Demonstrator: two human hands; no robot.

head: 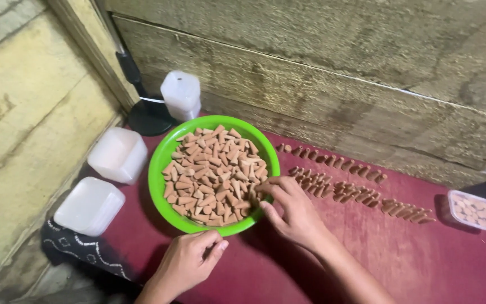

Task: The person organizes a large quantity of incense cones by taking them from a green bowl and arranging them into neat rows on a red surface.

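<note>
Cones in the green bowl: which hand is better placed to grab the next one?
Probably the right hand: its fingertips already reach over the green bowl's rim onto the cones. The left hand rests curled outside the bowl.

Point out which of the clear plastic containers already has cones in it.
The small lidded container at the far right edge. The three whitish containers left of the green bowl show no cones.

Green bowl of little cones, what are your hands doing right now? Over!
Right hand fingertips in the green bowl, picking at the brown cones. Left hand curled at the bowl's near rim. Rows of cones alongside; nothing blocking.
</note>
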